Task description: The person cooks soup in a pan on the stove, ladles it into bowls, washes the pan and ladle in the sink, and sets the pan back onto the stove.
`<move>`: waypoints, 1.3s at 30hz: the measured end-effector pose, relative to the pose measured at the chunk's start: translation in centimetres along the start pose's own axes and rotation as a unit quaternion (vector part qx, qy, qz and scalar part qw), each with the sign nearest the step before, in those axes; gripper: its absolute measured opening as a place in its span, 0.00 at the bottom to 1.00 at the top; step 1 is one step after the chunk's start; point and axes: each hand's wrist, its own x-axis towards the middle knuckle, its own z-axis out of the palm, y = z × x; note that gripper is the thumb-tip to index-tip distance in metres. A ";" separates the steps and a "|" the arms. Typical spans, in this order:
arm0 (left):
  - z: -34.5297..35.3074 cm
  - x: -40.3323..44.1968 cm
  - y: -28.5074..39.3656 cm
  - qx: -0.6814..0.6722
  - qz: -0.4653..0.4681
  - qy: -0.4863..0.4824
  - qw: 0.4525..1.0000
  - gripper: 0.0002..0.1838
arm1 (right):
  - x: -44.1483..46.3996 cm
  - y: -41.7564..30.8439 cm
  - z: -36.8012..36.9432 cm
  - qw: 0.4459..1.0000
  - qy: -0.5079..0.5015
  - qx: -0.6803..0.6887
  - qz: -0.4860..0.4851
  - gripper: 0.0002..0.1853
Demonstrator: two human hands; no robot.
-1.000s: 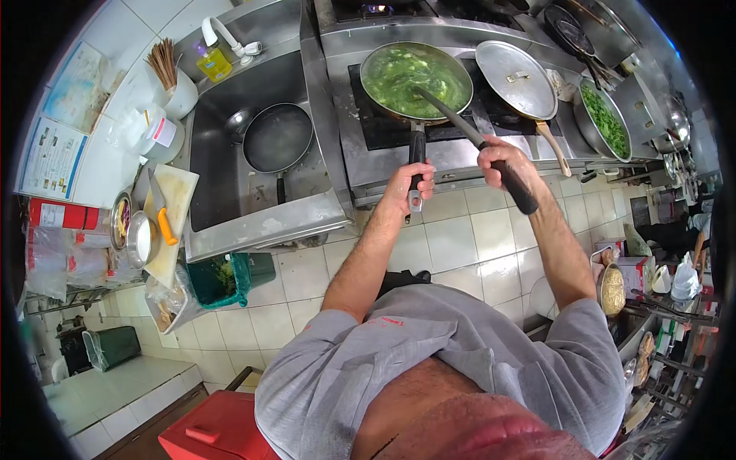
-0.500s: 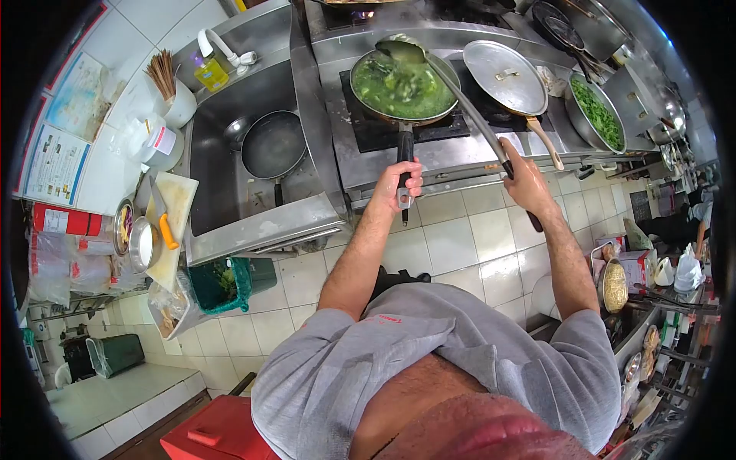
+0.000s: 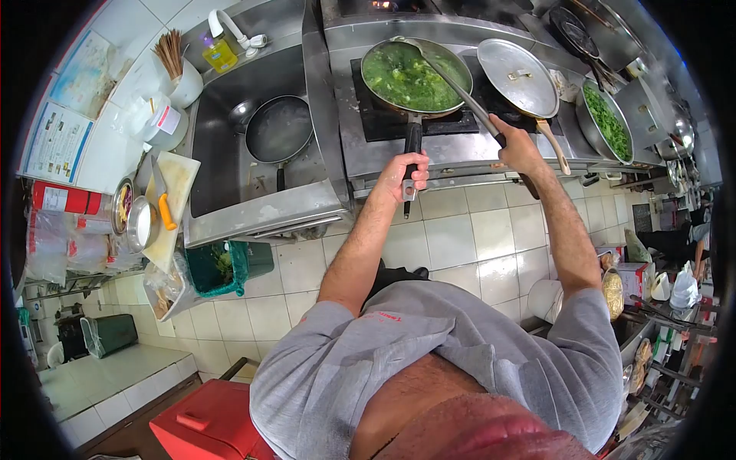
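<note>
My left hand [image 3: 408,175] is closed around the black handle of a frying pan [image 3: 414,138], which sits on the stove. Chopped greens [image 3: 414,83] in green liquid fill the pan. My right hand [image 3: 518,146] grips the dark end of a long metal ladle [image 3: 454,84]. The ladle slants across the pan, its head at the far rim; the bowl is mostly hidden from here. Right of the pan lies a second pan under a silver lid [image 3: 517,77], its wooden handle pointing toward me.
A metal bowl [image 3: 629,153] of chopped greens stands at the right. On the left, the sink [image 3: 211,165] holds a dark frying pan [image 3: 280,130]. An orange-handled knife [image 3: 164,201] lies on a cutting board [image 3: 184,172]. Below is a green bin [image 3: 257,264].
The ladle's head has gone from above the pan's contents down to the far rim. My right hand has shifted slightly up. My left hand keeps its grip; the whole view has shifted a little.
</note>
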 end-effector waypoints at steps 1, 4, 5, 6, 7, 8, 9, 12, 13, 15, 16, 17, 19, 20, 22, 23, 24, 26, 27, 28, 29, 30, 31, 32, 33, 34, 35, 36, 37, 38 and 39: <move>0.1 -0.1 0.0 0.006 0.000 0.011 1.000 0.07 | -0.1 -0.8 -0.7 0.998 -0.046 -0.003 0.038 0.39; -0.1 0.0 0.1 0.008 -0.001 0.018 1.000 0.07 | -0.3 -1.1 -2.0 0.997 -0.048 -0.068 -0.002 0.41; -0.2 0.0 0.1 0.007 -0.003 0.014 1.000 0.08 | -0.5 -1.7 -2.8 0.993 -0.065 -0.093 -0.005 0.42; -0.3 0.1 0.1 0.006 -0.003 0.013 1.000 0.08 | -0.5 -2.0 -3.5 0.988 -0.090 -0.121 0.018 0.42; -0.3 0.2 0.1 0.003 -0.006 0.007 1.000 0.08 | -0.6 -1.6 -3.5 0.988 -0.090 -0.122 0.019 0.42; -0.4 0.2 0.2 0.000 -0.009 0.001 1.000 0.08 | -0.8 -0.6 -3.7 0.985 -0.061 -0.159 -0.041 0.41; -0.3 0.1 0.2 -0.001 -0.009 0.000 1.000 0.08 | -0.8 0.3 -3.9 0.975 -0.032 -0.194 -0.101 0.40; -0.2 0.0 0.2 0.002 -0.003 0.006 1.000 0.08 | -1.2 -0.4 -6.1 0.961 -0.062 -0.248 -0.103 0.41; -0.2 0.1 0.1 -0.004 -0.003 0.004 1.000 0.07 | -1.3 -0.9 -6.7 0.956 -0.096 -0.267 -0.070 0.41; -0.2 0.0 0.1 -0.011 -0.005 0.002 1.000 0.07 | -1.6 -0.1 -7.6 0.945 -0.073 -0.302 -0.099 0.41; -0.2 0.0 0.1 -0.003 0.000 0.002 1.000 0.07 | -1.6 0.2 -8.4 0.927 -0.068 -0.349 -0.122 0.41; -0.2 0.0 0.0 0.004 0.006 0.002 1.000 0.07 | -1.8 0.2 -9.2 0.905 -0.064 -0.395 -0.144 0.41; -0.3 0.1 -0.1 0.001 0.006 0.002 1.000 0.07 | -2.1 0.0 -10.4 0.887 -0.053 -0.435 -0.148 0.40; -0.4 0.2 -0.1 -0.001 0.007 0.001 1.000 0.07 | -2.3 -0.6 -11.2 0.878 -0.071 -0.456 -0.127 0.39; -0.5 0.3 -0.1 0.003 0.008 0.000 1.000 0.07 | -2.5 -0.7 -12.3 0.863 -0.085 -0.482 -0.124 0.37; -0.5 0.2 -0.1 0.008 0.008 0.001 1.000 0.07 | -2.7 -0.4 -12.5 0.863 -0.085 -0.483 -0.124 0.37; -0.5 0.2 -0.1 0.008 0.008 -0.001 1.000 0.07 | -2.8 0.0 -12.6 0.862 -0.076 -0.485 -0.124 0.39; -0.4 0.2 -0.1 0.021 0.015 0.001 1.000 0.07 | -3.3 -0.1 -12.9 0.861 -0.066 -0.489 -0.122 0.41; -0.3 0.1 -0.2 0.021 0.014 -0.001 1.000 0.07 | -3.7 -0.6 -12.9 0.882 -0.068 -0.457 -0.089 0.41; -0.3 0.1 -0.2 0.017 0.014 -0.001 1.000 0.07 | -4.2 -1.0 -13.0 0.901 -0.070 -0.424 -0.054 0.42; -0.1 0.0 -0.2 0.012 0.014 -0.001 1.000 0.07 | -4.9 -1.3 -13.0 0.901 -0.070 -0.425 -0.053 0.42; 0.1 -0.1 -0.2 0.011 0.013 -0.003 1.000 0.07 | -5.7 -1.6 -13.1 0.937 -0.052 -0.342 -0.056 0.42; 0.2 -0.1 -0.2 0.005 0.013 0.002 1.000 0.07 | -6.5 -2.0 -13.2 0.964 -0.034 -0.256 -0.058 0.42; 0.3 -0.2 -0.2 0.000 0.013 0.007 1.000 0.07 | -7.3 -2.9 -13.3 0.983 -0.037 -0.178 -0.038 0.39; 0.2 -0.2 -0.1 0.000 0.011 0.007 1.000 0.07 | -8.1 -3.4 -13.4 0.983 -0.037 -0.177 -0.035 0.39; 0.1 -0.3 -0.1 -0.007 0.008 -0.001 1.000 0.08 | -8.9 -3.8 -13.6 0.987 -0.039 -0.158 -0.013 0.39; 0.1 -0.3 0.0 -0.012 0.004 -0.010 1.000 0.09 | -9.7 -4.2 -13.7 0.990 -0.040 -0.137 0.011 0.39; 0.0 -0.2 -0.1 -0.011 -0.001 -0.011 1.000 0.09 | -10.4 -4.8 -14.0 0.992 -0.035 -0.123 0.004 0.39; -0.2 -0.1 -0.1 -0.016 -0.003 -0.016 1.000 0.09 | -11.0 -4.6 -14.0 0.992 -0.033 -0.123 0.007 0.39; -0.2 0.0 0.0 -0.022 -0.004 -0.021 1.000 0.09 | -11.5 -4.4 -14.1 0.991 -0.039 -0.125 -0.004 0.39; -0.2 0.0 0.0 -0.021 -0.007 -0.022 1.000 0.09 | -11.7 -4.2 -14.2 0.991 -0.045 -0.128 -0.016 0.39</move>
